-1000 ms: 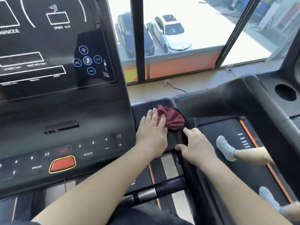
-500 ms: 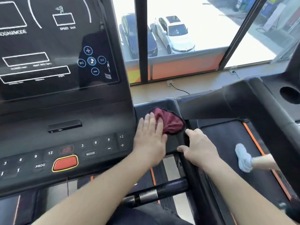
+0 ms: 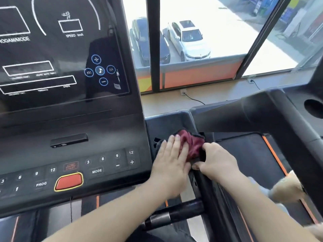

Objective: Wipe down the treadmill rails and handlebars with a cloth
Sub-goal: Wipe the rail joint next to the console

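Beside the console [image 3: 70, 119], I am seeing the left hand [image 3: 172, 159] pressing flat, fingers [image 3: 176, 142] straight, on the red cloth [image 3: 192, 144] lying atop the rail [image 3: 205, 189], while the right hand [image 3: 216, 161] is gripping that rail with curled fingers, just beside the cloth.

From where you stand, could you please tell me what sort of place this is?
Probably a gym: a treadmill console with speed and program readouts, a second treadmill belt alongside, and a window overlooking parked cars.
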`<state>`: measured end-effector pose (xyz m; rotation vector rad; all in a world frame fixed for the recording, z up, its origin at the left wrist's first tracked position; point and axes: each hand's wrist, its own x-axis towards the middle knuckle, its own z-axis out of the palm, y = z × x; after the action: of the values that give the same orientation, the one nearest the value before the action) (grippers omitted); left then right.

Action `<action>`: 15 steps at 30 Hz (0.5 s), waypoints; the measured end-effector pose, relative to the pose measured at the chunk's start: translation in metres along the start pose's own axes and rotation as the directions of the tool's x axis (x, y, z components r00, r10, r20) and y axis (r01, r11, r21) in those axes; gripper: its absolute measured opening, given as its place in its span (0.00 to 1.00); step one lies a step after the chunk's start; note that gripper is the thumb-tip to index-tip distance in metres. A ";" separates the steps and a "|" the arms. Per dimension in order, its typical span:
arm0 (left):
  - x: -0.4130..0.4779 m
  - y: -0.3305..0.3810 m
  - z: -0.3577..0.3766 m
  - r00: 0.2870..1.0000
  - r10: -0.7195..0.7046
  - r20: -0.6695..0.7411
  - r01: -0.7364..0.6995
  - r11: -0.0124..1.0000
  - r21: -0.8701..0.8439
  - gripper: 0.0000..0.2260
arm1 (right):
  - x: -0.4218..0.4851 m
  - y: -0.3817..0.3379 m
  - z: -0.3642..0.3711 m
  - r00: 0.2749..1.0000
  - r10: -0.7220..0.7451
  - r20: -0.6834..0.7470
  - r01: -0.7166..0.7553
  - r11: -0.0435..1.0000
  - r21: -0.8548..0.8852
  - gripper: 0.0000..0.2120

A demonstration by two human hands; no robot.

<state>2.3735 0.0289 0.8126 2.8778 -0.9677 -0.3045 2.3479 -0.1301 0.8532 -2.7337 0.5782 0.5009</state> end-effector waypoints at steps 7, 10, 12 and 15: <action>0.077 -0.052 -0.030 0.985 -0.174 -0.003 0.173 0.984 -0.027 0.27 | 0.002 0.003 -0.001 1.000 0.018 0.002 -0.018 1.000 0.006 0.34; 0.057 -0.015 -0.013 0.991 -0.134 -0.003 0.133 0.990 -0.039 0.29 | 0.000 0.004 -0.002 1.000 0.016 -0.016 -0.015 0.999 0.034 0.34; 0.029 -0.004 -0.003 1.000 0.017 0.014 -0.017 1.000 -0.021 0.29 | 0.000 0.005 -0.001 1.000 0.013 -0.029 -0.012 0.999 0.042 0.34; 0.044 -0.029 -0.008 0.990 0.139 0.010 -0.140 0.990 0.013 0.27 | -0.003 0.007 0.005 0.999 0.005 -0.053 -0.001 0.998 0.067 0.33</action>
<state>2.4264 0.0256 0.8090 2.8041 -1.1699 -0.3014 2.3409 -0.1337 0.8487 -2.6900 0.6011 0.4039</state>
